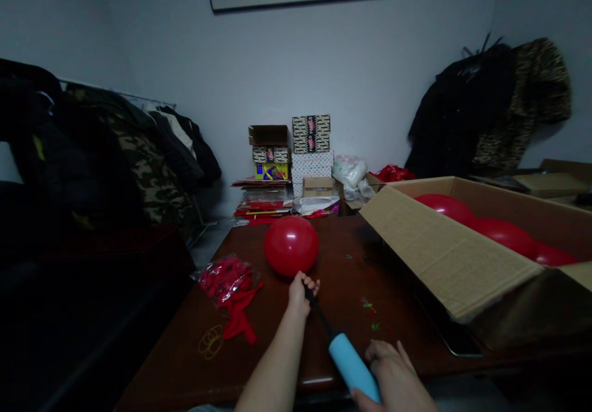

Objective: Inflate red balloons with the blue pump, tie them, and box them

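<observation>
In the head view, the left hand (301, 293) has its grip closed around the black end of the pump (352, 369), at the neck of the red balloon (291, 245) over the table (173, 353). The right hand (398, 372) has a loosely spread grip, thumb against the blue barrel. A slack pinch could let the neck slip off; too much air could burst it.

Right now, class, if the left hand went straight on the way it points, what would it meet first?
The red balloon, just beyond the left hand; the fingertips may already touch it, as depth is unclear from this view.
</observation>
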`<state>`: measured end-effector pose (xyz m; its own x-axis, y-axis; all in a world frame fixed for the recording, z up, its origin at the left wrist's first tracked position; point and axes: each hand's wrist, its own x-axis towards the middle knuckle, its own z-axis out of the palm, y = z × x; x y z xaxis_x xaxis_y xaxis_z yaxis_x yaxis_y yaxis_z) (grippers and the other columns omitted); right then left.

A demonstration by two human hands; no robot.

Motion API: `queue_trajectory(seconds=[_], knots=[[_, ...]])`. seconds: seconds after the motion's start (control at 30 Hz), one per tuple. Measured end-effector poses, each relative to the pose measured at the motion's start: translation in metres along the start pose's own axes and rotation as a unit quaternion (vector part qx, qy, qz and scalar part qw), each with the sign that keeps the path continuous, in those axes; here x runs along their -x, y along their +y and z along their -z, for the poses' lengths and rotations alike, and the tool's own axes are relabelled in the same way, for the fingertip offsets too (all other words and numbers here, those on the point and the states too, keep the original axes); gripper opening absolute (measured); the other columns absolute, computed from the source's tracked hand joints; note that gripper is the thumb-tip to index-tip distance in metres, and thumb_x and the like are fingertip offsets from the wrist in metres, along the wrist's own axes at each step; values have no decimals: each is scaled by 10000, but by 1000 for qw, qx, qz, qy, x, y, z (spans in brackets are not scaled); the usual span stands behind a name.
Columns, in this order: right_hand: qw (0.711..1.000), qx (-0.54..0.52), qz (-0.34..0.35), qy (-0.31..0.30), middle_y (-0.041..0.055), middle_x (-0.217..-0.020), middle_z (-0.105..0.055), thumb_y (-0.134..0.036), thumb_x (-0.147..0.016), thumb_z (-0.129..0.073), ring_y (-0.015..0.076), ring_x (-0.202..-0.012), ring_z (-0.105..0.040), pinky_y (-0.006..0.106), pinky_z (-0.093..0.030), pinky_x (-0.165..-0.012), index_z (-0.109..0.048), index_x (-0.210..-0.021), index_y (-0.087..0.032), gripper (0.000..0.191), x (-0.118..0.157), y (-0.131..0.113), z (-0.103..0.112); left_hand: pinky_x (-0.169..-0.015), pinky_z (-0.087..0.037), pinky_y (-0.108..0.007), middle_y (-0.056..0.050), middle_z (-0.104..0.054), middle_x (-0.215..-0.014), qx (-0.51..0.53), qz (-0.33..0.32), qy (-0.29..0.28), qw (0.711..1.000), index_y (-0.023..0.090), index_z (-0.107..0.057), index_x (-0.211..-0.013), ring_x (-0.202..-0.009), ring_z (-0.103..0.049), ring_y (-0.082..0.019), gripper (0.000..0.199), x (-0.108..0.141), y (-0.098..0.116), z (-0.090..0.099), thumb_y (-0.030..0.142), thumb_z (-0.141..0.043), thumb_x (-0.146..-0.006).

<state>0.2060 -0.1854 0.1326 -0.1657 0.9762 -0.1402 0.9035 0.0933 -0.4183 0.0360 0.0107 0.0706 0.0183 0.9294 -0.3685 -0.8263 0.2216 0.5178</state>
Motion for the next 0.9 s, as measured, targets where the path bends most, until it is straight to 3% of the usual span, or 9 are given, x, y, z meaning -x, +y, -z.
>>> queue_trajectory(seconds=[0.3, 0.67, 0.9], knots=[[998, -29, -8, 59, 104, -990, -592, -465, -670, -551, 262, -1008, -511, 467, -129, -1040, -609, -939, -146, 421, -24, -18, -1, -664, -507, -306, 74, -347, -468, 7, 7, 3, 1000, 186, -379, -601, -379, -333, -56, 269, 8, -1, 0, 247, -453, -852], [998, -21, -16, 58, 122, -998, -596, -477, -689, -513, 279, -1028, -505, 446, -176, -1024, -598, -964, -120, 459, -67, -27, -15, -639, -500, -301, 72, -354, -479, 8, 23, -10, 1000, 187, -381, -617, -390, -348, -61, 262, 9, -4, 8, 268, -462, -852], [999, -31, -20, 12, 130, -1081, -583, -486, -698, -508, 287, -1081, -492, 470, -201, -1023, -594, -1017, -127, 488, -71, -27, -33, -656, -497, -319, 77, -361, -437, -43, -12, -8, 999, 191, -376, -599, -361, -344, -66, 264, 5, -1, 16, 273, -456, -837]])
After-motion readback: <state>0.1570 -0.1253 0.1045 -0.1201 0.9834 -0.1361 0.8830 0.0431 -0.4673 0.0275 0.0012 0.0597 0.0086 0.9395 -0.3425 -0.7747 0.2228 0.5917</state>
